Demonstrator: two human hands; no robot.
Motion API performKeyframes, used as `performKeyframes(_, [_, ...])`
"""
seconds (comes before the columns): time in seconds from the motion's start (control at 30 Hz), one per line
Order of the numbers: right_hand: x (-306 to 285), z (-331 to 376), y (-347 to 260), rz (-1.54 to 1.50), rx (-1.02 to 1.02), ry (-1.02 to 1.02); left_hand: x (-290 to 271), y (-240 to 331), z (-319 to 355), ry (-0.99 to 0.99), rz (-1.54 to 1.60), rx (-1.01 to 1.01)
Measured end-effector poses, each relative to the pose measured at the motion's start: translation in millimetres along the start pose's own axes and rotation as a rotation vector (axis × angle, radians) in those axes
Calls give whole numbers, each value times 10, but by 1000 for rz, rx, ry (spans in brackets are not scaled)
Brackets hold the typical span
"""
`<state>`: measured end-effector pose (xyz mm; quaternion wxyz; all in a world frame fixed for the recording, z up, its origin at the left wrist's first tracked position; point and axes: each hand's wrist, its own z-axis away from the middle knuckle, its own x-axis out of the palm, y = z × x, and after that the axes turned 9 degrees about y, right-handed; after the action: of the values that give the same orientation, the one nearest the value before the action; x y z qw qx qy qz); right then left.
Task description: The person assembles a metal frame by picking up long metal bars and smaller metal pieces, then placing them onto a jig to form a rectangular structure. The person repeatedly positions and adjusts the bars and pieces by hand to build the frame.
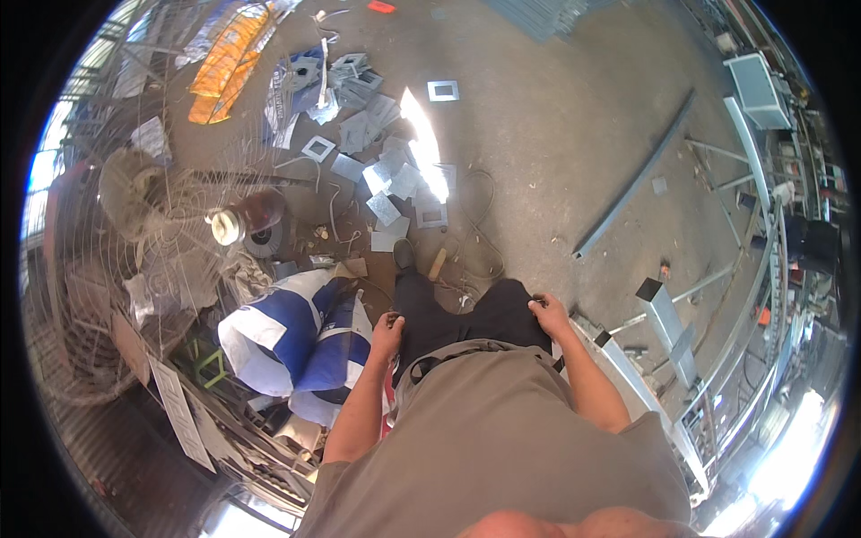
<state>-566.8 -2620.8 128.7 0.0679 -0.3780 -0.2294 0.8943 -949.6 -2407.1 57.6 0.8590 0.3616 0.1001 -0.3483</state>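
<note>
My left hand (387,338) is closed at the outer side of my left thigh, its fingertips pinching the cloth of my dark trousers (439,327). On the other side my right hand (550,317) is also closed, pinching the trouser cloth near my right knee. Neither hand shows a tool. Beside my left forearm lie bulky blue and white sacks (285,332). In front of my left shoe (405,257), flat square metal plates (386,211) are strewn over the floor, some with square cut-outs, such as a frame-shaped plate (443,91).
A large wire-guarded fan (148,211) stands at left. Orange sacking (230,67) lies beyond it. One long metal bar (637,175) rests on the floor at right, near square metal tubes (668,323) and racking. A thin cable (491,206) curls ahead of my feet.
</note>
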Motion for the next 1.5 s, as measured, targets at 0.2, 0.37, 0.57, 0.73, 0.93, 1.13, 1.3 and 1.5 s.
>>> performKeyframes(0.2, [243, -59, -380, -117, 92, 8, -289, 239, -265, -152, -82, -76])
performKeyframes(0.37, [322, -422, -648, -72, 108, -68, -346, 507, -430, -161, -93, -81])
performKeyframes(0.57, [397, -1318, -846, -35, 12, -153, -42, 815, -537, -74, -118, -138])
performKeyframes(0.73, [845, -2535, -825, 90, 7, -282, 518, 934, -869, -5, -91, -111])
performKeyframes(0.93, [2249, -4091, -573, 201, -45, -326, 1069, 936, -1715, 7, -590, 157])
performKeyframes(1.13, [4040, -5525, -336, 272, -231, -234, 1159, 939, -2300, 199, -689, 437])
performKeyframes(1.3, [4892, -6425, -260, 424, -618, 4, 1031, 973, -2469, 173, -668, 432])
performKeyframes(1.5, [4980, -6595, -220, 705, -542, -92, 982, 959, -2538, 159, -648, 449])
